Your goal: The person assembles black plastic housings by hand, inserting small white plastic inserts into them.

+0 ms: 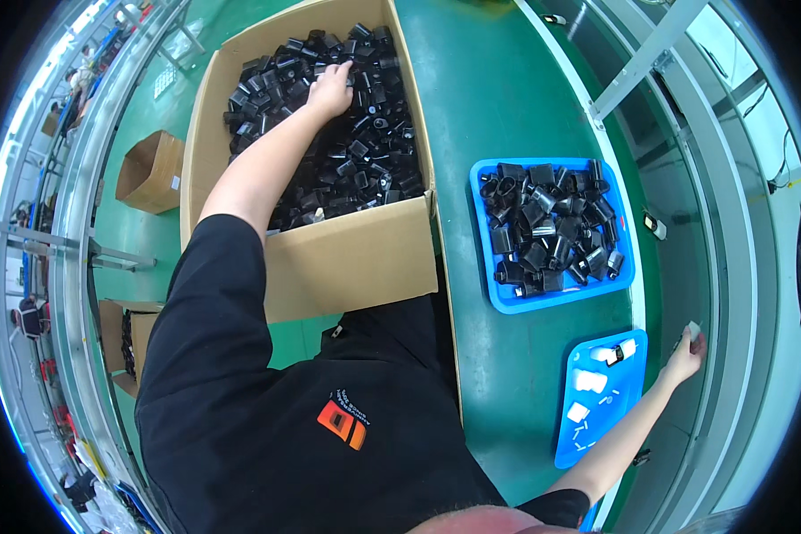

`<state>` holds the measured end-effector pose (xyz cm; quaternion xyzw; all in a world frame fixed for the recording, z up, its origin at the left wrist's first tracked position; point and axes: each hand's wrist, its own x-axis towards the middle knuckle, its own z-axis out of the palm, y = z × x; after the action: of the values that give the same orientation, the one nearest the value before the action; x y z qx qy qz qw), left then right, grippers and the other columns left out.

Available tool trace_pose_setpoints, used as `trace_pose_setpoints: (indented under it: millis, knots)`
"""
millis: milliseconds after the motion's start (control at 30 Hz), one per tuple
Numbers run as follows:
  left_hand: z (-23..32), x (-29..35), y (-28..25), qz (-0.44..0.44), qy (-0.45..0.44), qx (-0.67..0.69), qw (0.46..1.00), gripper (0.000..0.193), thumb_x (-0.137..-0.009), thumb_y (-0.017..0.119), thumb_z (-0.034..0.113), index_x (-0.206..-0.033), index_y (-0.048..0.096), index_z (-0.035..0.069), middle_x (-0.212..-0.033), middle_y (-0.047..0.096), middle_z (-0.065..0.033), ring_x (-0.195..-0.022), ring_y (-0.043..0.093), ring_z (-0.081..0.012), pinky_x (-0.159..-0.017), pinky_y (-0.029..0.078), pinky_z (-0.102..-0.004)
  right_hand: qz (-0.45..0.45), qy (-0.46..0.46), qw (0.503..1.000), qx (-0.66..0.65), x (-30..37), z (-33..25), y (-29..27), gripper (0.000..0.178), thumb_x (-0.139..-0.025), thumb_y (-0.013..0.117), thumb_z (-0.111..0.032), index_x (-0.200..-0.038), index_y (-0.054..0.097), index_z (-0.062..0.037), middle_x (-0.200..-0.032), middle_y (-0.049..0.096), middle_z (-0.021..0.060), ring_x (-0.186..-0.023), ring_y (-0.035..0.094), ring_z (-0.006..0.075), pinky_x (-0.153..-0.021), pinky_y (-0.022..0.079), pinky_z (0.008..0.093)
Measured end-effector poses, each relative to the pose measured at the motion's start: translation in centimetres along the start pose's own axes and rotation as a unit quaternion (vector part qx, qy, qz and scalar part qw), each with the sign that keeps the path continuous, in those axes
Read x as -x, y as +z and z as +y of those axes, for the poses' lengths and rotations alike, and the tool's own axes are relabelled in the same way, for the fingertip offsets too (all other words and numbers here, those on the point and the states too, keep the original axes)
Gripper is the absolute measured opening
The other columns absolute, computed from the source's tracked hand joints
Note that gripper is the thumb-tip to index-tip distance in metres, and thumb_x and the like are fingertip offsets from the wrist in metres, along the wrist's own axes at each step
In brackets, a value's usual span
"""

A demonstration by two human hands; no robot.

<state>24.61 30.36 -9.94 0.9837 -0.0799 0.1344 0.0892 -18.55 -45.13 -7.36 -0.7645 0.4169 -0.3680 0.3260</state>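
My left hand (332, 92) reaches down into a large cardboard box (356, 258) filled with small black plastic parts (356, 165). Its fingers are curled among the parts, and what they grip is partly hidden. Far to the right, my right hand (683, 360) pinches a small white piece (694, 329) over the grey conveyor belt (676, 294). Below that forearm lies a shallow blue tray (627, 396) with white pieces (589, 381) and a black-and-white part (621, 352) in it.
A deeper blue tray (498, 303) heaped with black parts stands on the green table (454, 116). Black-and-white devices (655, 225) lie spaced along the belt. Metal uprights (650, 58) rise at the right. Open cardboard cartons (151, 173) stand on the floor to the left.
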Motion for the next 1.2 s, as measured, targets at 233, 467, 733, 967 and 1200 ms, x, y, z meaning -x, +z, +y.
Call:
trace_pose_setpoints:
  millis: [233,467,733,967,1200]
  knots:
    - [-1.1,-1.3,2.0,0.044,0.005,0.061,0.997,0.047,-0.079,0.072,0.016,-0.124,0.059,0.011,-0.122,0.06,-0.0156,-0.115,0.058,-0.0337,-0.097,0.048,-0.0434,-0.039,-0.004,0.923,-0.382,14.2,-13.2,-1.5,0.03,-0.099,0.058,-0.012,-0.125,0.047,-0.0042,-0.119,0.061,0.0146,-0.107,0.063,0.0223,-0.088,0.051,0.0326]
    - [1.0,-1.4,-0.7,0.118,0.109,0.162,0.974,0.023,-0.081,0.067,0.008,-0.104,0.065,0.006,-0.107,0.061,-0.0153,-0.102,0.061,-0.0321,-0.09,0.05,-0.0386,-0.1,0.005,0.832,-0.545,17.9,-14.9,0.5,0.033,-0.093,0.06,0.0,-0.125,0.055,-0.0016,-0.112,0.062,0.0172,-0.086,0.064,0.0224,-0.075,0.055,0.0297]
    - [16.8,7.7,-15.4,-0.045,0.193,0.455,0.868,0.033,-0.083,0.069,0.005,-0.111,0.053,0.002,-0.099,0.064,-0.0061,-0.091,0.063,-0.0115,-0.074,0.051,-0.0246,-0.23,-0.022,0.719,-0.655,20.9,-19.5,1.1,0.03,-0.09,0.06,-0.001,-0.118,0.053,-0.0064,-0.121,0.055,0.0181,-0.089,0.068,0.0313,-0.071,0.059,0.0341]
    - [29.2,12.8,-17.9,-0.175,0.515,0.482,0.687,0.041,-0.07,0.075,-0.008,-0.108,0.065,0.003,-0.107,0.07,-0.0121,-0.099,0.066,-0.0245,-0.086,0.051,-0.0347,-0.288,-0.127,0.8,-0.511,23.5,-21.6,1.3,0.035,-0.076,0.078,0.002,-0.105,0.06,-0.0033,-0.109,0.064,0.0174,-0.097,0.066,0.0255,-0.08,0.058,0.0358]
    - [34.1,14.3,-15.0,-0.236,0.557,0.536,0.589,0.051,-0.072,0.074,-0.005,-0.122,0.064,-0.001,-0.117,0.065,-0.0154,-0.108,0.061,-0.0289,-0.094,0.049,-0.04,-0.22,-0.233,0.891,-0.322,23.9,-23.7,-1.4,0.03,-0.072,0.081,0.0,-0.099,0.068,-0.0004,-0.089,0.067,0.009,-0.082,0.066,0.0143,-0.071,0.052,0.0248]
